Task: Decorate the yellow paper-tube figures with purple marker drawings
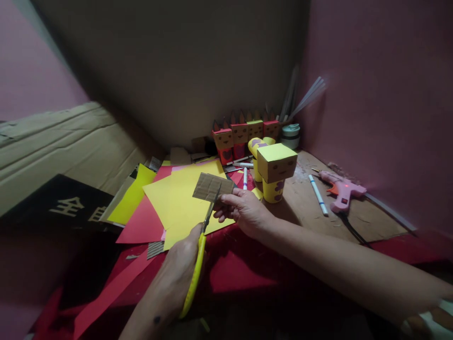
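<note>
My left hand [182,264] is closed around the yellow handles of a pair of scissors [194,283]. The blades point up and away, meeting the edge of a small brown piece of cardboard [208,185]. That piece is pinched by its right end between thumb and fingers of my right hand [247,210]. Yellow paper sheets [184,189] lie beneath both hands. Just beyond my right hand stands a cardboard figure [277,165] with a yellow-topped box head, a drawn face and a yellow body with purple shapes.
Several red- and yellow-topped figures [239,134] line the back. A pink glue gun [343,189] and a marker [318,194] lie on cardboard at right. Glue sticks [311,94] and a lidded jar [290,136] stand behind. A large cardboard sheet [71,146] and red paper [141,217] are left.
</note>
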Action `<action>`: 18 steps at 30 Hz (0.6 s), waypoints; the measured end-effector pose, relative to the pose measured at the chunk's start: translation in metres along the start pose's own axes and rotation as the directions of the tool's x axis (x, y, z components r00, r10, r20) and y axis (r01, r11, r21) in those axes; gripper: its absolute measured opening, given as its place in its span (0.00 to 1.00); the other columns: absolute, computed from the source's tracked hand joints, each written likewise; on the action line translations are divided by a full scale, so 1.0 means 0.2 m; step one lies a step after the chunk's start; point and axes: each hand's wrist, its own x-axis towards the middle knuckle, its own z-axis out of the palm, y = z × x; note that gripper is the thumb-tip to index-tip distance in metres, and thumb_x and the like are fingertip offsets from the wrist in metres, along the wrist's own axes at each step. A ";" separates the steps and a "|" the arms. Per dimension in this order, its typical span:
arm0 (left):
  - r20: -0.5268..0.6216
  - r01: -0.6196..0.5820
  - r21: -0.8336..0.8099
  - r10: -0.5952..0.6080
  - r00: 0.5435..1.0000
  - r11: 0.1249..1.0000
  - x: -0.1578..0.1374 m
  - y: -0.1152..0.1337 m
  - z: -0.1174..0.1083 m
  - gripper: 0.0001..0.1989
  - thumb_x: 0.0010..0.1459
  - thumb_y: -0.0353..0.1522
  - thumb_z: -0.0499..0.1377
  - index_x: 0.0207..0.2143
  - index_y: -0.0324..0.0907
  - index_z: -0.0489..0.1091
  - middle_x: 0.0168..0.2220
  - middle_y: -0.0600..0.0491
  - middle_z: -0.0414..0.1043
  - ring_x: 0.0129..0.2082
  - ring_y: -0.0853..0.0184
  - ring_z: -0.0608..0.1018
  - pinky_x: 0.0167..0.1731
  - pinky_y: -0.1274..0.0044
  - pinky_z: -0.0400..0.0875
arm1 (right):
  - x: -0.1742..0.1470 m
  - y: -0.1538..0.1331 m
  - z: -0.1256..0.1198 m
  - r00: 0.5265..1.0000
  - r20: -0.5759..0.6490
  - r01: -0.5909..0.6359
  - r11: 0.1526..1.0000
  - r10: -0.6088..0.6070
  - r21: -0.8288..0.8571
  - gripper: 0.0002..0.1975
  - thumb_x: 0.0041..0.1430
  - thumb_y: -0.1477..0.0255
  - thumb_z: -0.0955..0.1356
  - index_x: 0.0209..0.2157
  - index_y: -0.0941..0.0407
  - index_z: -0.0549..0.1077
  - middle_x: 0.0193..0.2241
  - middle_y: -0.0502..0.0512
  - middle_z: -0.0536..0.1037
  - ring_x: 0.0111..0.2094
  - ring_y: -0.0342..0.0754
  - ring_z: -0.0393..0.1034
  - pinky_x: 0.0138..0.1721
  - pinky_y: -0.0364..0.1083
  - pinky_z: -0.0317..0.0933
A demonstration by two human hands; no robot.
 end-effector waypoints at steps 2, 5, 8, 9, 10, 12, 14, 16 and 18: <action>0.004 0.003 0.044 -0.003 1.000 0.999 0.01 -0.01 0.00 0.11 0.62 0.35 0.51 0.41 0.46 0.72 0.33 0.51 0.80 0.34 0.57 0.80 0.35 0.73 0.70 | 0.00 0.00 0.00 1.000 0.005 -0.002 1.000 0.002 0.000 0.02 0.50 0.77 0.71 0.27 0.60 0.75 0.19 0.53 0.79 0.17 0.42 0.71 0.22 0.42 0.67; 0.013 -0.028 0.149 0.027 1.000 0.988 0.01 -0.01 0.00 0.14 0.61 0.32 0.51 0.46 0.45 0.72 0.31 0.51 0.78 0.31 0.59 0.79 0.32 0.74 0.68 | 0.00 0.00 0.00 1.000 0.000 -0.005 1.000 0.005 0.000 0.01 0.51 0.77 0.71 0.27 0.60 0.75 0.19 0.54 0.79 0.19 0.43 0.73 0.22 0.41 0.67; 0.014 -0.063 0.208 0.061 0.998 0.976 0.01 -0.02 0.01 0.17 0.62 0.30 0.49 0.49 0.45 0.71 0.29 0.51 0.76 0.29 0.61 0.78 0.30 0.75 0.66 | 0.00 0.00 0.00 1.000 -0.010 -0.010 1.000 0.010 -0.002 0.02 0.52 0.78 0.70 0.27 0.60 0.74 0.19 0.54 0.78 0.19 0.44 0.73 0.21 0.41 0.67; 0.014 -0.058 0.225 0.057 0.998 0.973 0.01 -0.02 0.02 0.17 0.63 0.30 0.47 0.48 0.45 0.71 0.29 0.52 0.75 0.28 0.61 0.78 0.29 0.76 0.65 | 0.01 0.00 0.00 1.000 -0.012 -0.013 1.000 0.013 -0.003 0.02 0.52 0.78 0.70 0.26 0.60 0.74 0.19 0.54 0.78 0.19 0.44 0.73 0.21 0.41 0.67; 0.009 -0.051 0.241 0.050 0.999 0.969 0.02 -0.02 0.02 0.17 0.63 0.29 0.46 0.48 0.45 0.71 0.28 0.52 0.75 0.28 0.62 0.77 0.29 0.76 0.64 | 0.01 0.00 -0.01 1.000 -0.014 -0.016 1.000 0.016 -0.005 0.03 0.52 0.78 0.70 0.26 0.60 0.74 0.19 0.54 0.78 0.20 0.44 0.73 0.21 0.41 0.67; -0.009 -0.031 0.259 0.034 0.999 0.965 0.02 -0.03 0.03 0.17 0.63 0.28 0.46 0.46 0.44 0.72 0.27 0.52 0.73 0.27 0.62 0.77 0.28 0.76 0.64 | 0.01 0.01 -0.01 1.000 -0.017 -0.023 1.000 0.023 -0.008 0.04 0.53 0.78 0.71 0.26 0.60 0.73 0.19 0.54 0.78 0.20 0.44 0.73 0.21 0.41 0.67; -0.025 -0.022 0.246 0.028 0.999 0.969 0.03 -0.02 0.04 0.16 0.62 0.28 0.46 0.45 0.44 0.71 0.27 0.52 0.73 0.27 0.62 0.77 0.28 0.76 0.63 | 0.01 0.00 -0.01 0.999 -0.020 -0.029 0.999 0.029 -0.012 0.05 0.54 0.77 0.72 0.26 0.60 0.73 0.19 0.53 0.78 0.20 0.44 0.73 0.21 0.42 0.67; -0.027 -0.006 0.218 0.012 1.000 0.976 0.02 -0.02 0.04 0.15 0.63 0.28 0.46 0.41 0.44 0.71 0.26 0.52 0.73 0.26 0.62 0.77 0.27 0.77 0.63 | 0.01 0.00 -0.01 0.999 -0.020 -0.035 0.999 0.035 -0.017 0.05 0.54 0.77 0.72 0.26 0.61 0.74 0.19 0.54 0.78 0.20 0.44 0.73 0.21 0.42 0.67; -0.023 -0.009 0.198 0.013 1.000 0.980 0.01 -0.02 0.03 0.13 0.64 0.29 0.45 0.37 0.45 0.70 0.26 0.52 0.73 0.26 0.63 0.77 0.26 0.77 0.62 | 0.01 0.00 -0.01 0.999 -0.021 -0.038 0.999 0.037 -0.020 0.04 0.54 0.78 0.71 0.26 0.61 0.75 0.19 0.54 0.78 0.19 0.43 0.73 0.21 0.41 0.67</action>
